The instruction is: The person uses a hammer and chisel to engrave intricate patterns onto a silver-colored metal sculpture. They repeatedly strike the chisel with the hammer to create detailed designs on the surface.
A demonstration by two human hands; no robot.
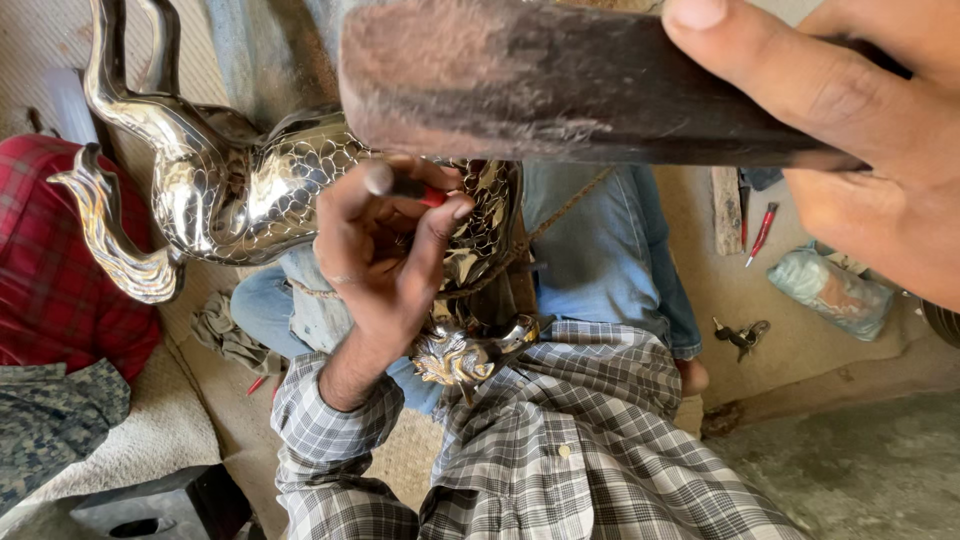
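Chasing work on a shiny metal bird figure [250, 180] here; left hand [385, 250] is pinched shut around a small red-handled punch [432, 196], tip set against the scaled body, while the right hand [850, 130] is clamped on a dark wooden mallet [560, 85] raised up close to the camera, thumb pressed over the top. My take on doing this bit well: keep the punch square to the surface and steady it with the fingers braced on the metal; land the mallet flat on the punch end, light taps, so the pattern stays even and the tool doesn't skid across the polish. The figure lies right under the left hand, across the lap, its curved neck running off to that hand's outer side; it sits well below the mallet hand. Spare red tool [762, 232] and keys [742, 336] lie on the floor beneath the right hand.
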